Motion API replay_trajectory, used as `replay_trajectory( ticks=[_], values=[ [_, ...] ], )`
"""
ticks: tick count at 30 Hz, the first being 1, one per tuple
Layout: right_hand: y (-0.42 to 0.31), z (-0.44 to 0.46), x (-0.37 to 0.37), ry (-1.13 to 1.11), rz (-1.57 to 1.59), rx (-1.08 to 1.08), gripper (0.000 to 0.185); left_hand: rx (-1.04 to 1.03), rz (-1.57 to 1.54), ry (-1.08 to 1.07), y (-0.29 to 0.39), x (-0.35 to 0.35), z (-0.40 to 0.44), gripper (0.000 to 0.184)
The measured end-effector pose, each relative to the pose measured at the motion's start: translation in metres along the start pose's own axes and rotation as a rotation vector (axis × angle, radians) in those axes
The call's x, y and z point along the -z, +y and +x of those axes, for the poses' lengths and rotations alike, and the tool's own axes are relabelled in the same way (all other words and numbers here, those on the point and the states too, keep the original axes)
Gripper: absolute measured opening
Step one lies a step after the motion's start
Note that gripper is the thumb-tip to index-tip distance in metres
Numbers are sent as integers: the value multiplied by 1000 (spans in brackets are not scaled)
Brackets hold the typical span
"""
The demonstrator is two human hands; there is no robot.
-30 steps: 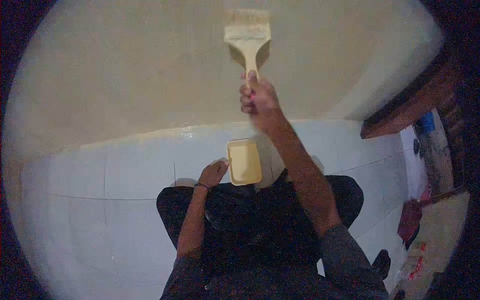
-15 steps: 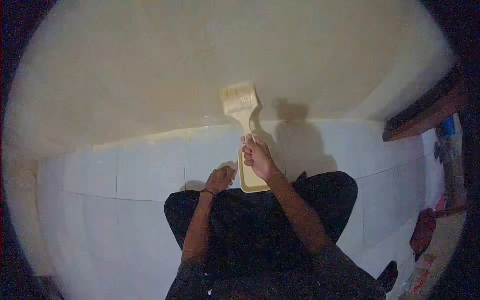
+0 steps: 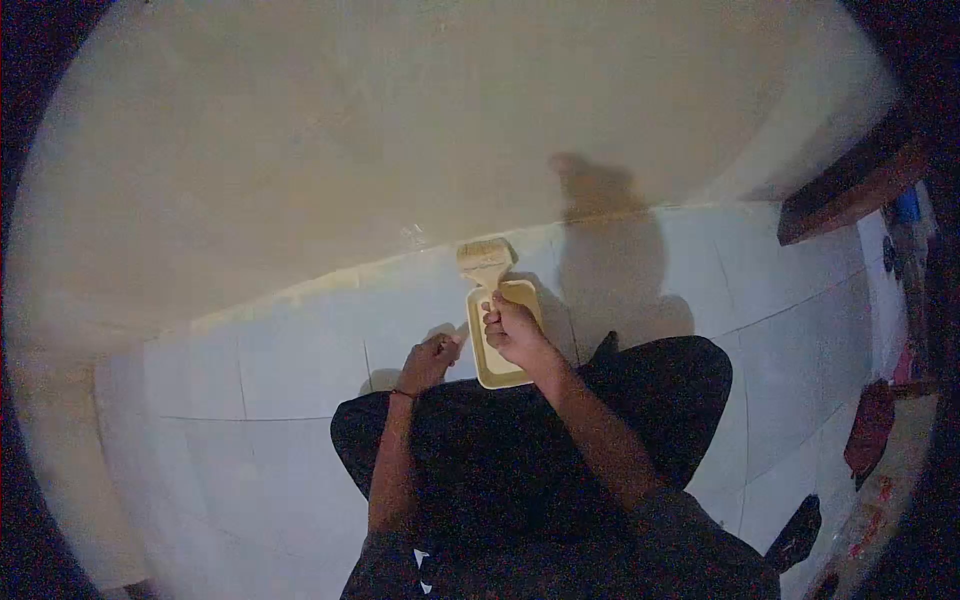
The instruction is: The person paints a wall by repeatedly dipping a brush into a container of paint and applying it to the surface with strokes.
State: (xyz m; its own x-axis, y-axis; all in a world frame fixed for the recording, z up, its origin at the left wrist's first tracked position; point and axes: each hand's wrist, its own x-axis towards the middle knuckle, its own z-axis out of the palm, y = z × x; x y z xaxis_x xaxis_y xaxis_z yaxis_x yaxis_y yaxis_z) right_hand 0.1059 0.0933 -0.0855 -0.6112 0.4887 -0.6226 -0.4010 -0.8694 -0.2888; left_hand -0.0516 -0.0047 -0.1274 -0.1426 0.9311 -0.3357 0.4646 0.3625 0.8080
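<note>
My right hand [image 3: 513,330] is closed around the handle of a wide, pale paintbrush [image 3: 485,262]. The brush head points away from me, just past the far end of a cream, rectangular paint tray [image 3: 487,376]. Light-coloured paint appears to cover the bristles and ferrule. Right hand and handle are above the tray and hide part of its inside. Close to the tray's left side is my left hand [image 3: 430,362], its fingers curled together. Whether it grips anything is too dim to make out.
A cream wall [image 3: 330,150] rises ahead, with a yellowish paint line along its foot. White floor tiles [image 3: 300,370] surround my crossed legs [image 3: 540,470]. At the right stand a dark wooden piece [image 3: 850,190] and a dark red item [image 3: 868,430].
The paintbrush has come down from the wall toward me, to the far end of the tray. My left hand stays beside the tray. The view has shifted slightly.
</note>
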Motion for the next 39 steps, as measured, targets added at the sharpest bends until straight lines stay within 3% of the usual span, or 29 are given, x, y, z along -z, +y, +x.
replay_trajectory(
  ticks=[1, 3, 5, 7, 8, 9, 10, 11, 12, 13, 15, 19, 22, 24, 25, 27, 34, 36, 37, 39],
  values=[
    [1, 6, 3, 1, 31, -7, 21, -1, -3, -3, -8, -3, 3, 35],
    [3, 19, 6, 9, 96, -29, 18, -290, 64, 11, -22, -10, 5, 36],
    [-5, 39, 12, 23, 160, -49, 15, -182, 77, -10, -20, -12, 9, 36],
    [-15, 53, 11, -157, 7, -72, 12, -91, 114, -43, -27, -14, 9, 37],
    [-9, 56, 16, -176, -165, 167, 13, -77, 96, -32, -34, -19, 13, 37],
    [-7, 61, 27, -176, -163, 177, 13, -55, 82, -23, -46, -25, 14, 37],
    [-10, 66, 38, -143, -12, 46, 9, -63, 89, -22, -59, -30, 16, 37],
    [-13, 71, 43, -107, 138, -94, 5, -203, 89, 3, -69, -31, 19, 38],
    [-14, 77, 53, -109, 139, -96, 5, -341, 88, 28, -77, -30, 22, 38],
    [-13, 76, 60, -163, 100, -80, 8, -341, 96, 37, -70, -24, 17, 38],
    [-12, 81, 69, -210, 66, -83, 11, -56, 131, 38, -59, -21, 13, 38],
    [-24, 49, 35, -97, 31, 23, 21, 26, 153, 48, -68, -22, 13, 37],
    [-38, 11, 9, -53, -79, 156, 21, -57, 132, 58, -80, -22, 16, 36],
    [-42, -8, -2, -47, -134, 211, 22, -445, 321, 225, -95, -26, 20, 37],
    [-46, -17, -6, -54, -142, 222, 22, -444, 318, 224, -91, -25, 18, 37],
    [-50, -39, -20, -61, -148, 229, 22, -94, 107, 98, -82, -18, 13, 36],
    [-66, -96, -51, -162, -321, 566, 31, -102, 144, 131, -91, -9, 13, 38],
    [-74, -99, -49, -173, -378, 643, 35, -365, 253, 140, -96, -7, 14, 39],
    [-80, -100, -46, -222, -405, 663, 36, -365, 252, 139, -92, -7, 13, 39],
    [-86, -103, -44, -264, -434, 689, 38, -78, 140, 116, -81, -9, 9, 38]
  ],
)
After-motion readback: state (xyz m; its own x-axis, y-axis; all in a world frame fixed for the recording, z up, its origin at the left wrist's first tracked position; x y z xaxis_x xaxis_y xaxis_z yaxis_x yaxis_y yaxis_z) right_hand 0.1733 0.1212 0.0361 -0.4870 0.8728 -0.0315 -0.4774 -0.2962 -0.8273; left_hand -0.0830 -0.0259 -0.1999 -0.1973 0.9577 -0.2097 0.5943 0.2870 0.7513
